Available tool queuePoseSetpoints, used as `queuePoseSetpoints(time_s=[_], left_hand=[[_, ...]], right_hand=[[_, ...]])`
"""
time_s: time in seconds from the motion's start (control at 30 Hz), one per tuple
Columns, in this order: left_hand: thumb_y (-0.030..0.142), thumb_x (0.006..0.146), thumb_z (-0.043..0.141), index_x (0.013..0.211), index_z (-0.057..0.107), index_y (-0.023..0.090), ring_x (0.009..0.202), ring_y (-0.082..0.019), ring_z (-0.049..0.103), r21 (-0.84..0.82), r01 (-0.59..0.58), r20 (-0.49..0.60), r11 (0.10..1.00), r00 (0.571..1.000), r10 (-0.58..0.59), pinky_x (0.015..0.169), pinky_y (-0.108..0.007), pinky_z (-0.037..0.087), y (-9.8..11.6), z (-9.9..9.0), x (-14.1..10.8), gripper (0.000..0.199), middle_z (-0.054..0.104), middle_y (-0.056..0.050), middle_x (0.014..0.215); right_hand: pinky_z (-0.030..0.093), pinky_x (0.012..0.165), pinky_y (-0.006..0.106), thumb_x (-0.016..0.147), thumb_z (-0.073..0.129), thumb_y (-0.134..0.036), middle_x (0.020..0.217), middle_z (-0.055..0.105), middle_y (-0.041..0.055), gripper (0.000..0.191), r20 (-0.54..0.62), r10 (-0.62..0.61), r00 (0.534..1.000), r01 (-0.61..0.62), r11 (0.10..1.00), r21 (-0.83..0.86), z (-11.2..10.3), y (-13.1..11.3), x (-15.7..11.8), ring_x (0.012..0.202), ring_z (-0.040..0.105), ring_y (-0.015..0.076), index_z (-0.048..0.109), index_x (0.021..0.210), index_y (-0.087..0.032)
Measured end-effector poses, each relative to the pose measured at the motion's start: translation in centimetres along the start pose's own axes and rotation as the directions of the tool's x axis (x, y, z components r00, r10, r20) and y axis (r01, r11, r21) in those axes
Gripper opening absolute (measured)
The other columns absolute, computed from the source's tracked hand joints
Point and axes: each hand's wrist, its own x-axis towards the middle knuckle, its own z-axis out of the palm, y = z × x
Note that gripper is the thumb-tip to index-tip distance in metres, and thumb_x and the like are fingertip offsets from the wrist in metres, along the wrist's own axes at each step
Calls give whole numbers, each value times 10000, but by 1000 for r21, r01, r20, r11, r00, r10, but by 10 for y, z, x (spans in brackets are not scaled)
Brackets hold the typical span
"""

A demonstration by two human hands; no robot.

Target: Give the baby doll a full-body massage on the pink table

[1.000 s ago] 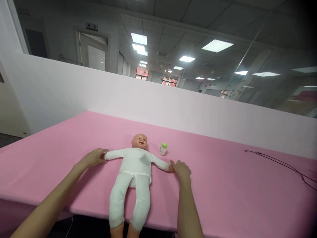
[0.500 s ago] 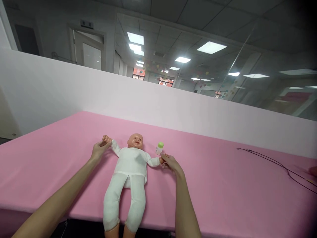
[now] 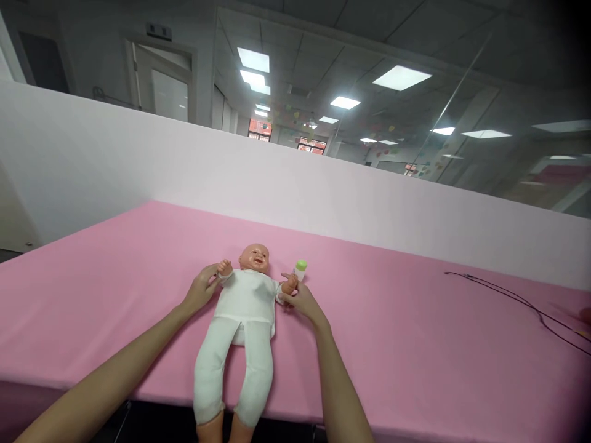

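I had my left grip curled around one wrist of the baby doll, which lay on its back on the pink worktop, and my right grip pinched its other forearm. Both doll arms were bent up, and the green-capped baby bottle stood unheld just beside the doll's raised hand.

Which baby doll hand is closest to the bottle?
The doll's hand on the view's right, held by the person's right hand, beside the green-capped bottle; the other is farther away.
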Motion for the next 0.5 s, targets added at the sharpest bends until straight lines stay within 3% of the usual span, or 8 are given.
queuePoseSetpoints(time_s=[0.07, 0.13, 0.2, 0.27, 0.4, 0.5], left_hand=[[362, 978, 519, 1202, 677, 212, 1134, -293, 679, 48, -27, 24, 998, 999, 26, 989, -454, 553, 1, -1, 0, 312, 734, -111, 1237], [363, 979, 510, 1174, 668, 196, 1053, -287, 694, 62, 5, 13, 998, 1000, -6, 940, -451, 570, 2, -1, -1, 302, 745, -114, 1164], [373, 984, 497, 1182, 649, 185, 1006, -278, 703, 38, 54, -6, 998, 999, -54, 907, -441, 584, 4, -3, -1, 313, 746, -113, 1135], [372, 991, 480, 1220, 625, 184, 1019, -272, 708, 1, 83, -14, 997, 996, -82, 902, -427, 591, 7, -4, -2, 330, 744, -113, 1160], [370, 991, 475, 1272, 591, 192, 1050, -276, 713, -5, 77, -17, 997, 997, -77, 924, -428, 588, 11, -7, -3, 352, 745, -118, 1183], [363, 990, 473, 1248, 590, 190, 1025, -275, 718, 23, 67, -24, 997, 998, -67, 901, -421, 594, 11, -8, -4, 332, 750, -116, 1149]], right_hand=[[576, 582, 352, 788, 835, -486, 829, 722, 1, 874, 9, 24, 1000, -24, 1000, -5, 8, 0, -1, 608, 673, 204, 437, 1521, -226], [551, 533, 354, 815, 790, -547, 747, 689, -17, 806, -151, 6, 989, -11, 999, -33, 17, 2, 3, 544, 647, 215, 445, 1460, -209], [538, 541, 356, 824, 752, -586, 778, 698, 14, 671, -374, -41, 926, 12, 997, -80, 25, 6, 10, 586, 660, 234, 512, 1320, -203], [548, 614, 357, 810, 749, -583, 849, 714, 46, 575, -514, -103, 852, 48, 992, -118, 31, 12, 17, 704, 688, 253, 544, 1197, -210], [544, 726, 353, 753, 779, -475, 960, 710, 51, 526, -537, -226, 813, 144, 971, -191, 41, 26, 22, 813, 666, 245, 558, 1154, -215], [530, 793, 367, 799, 692, -426, 1040, 707, 74, 441, -545, -276, 791, 125, 946, -299, 45, 36, 19, 889, 649, 255, 597, 1172, -211]])
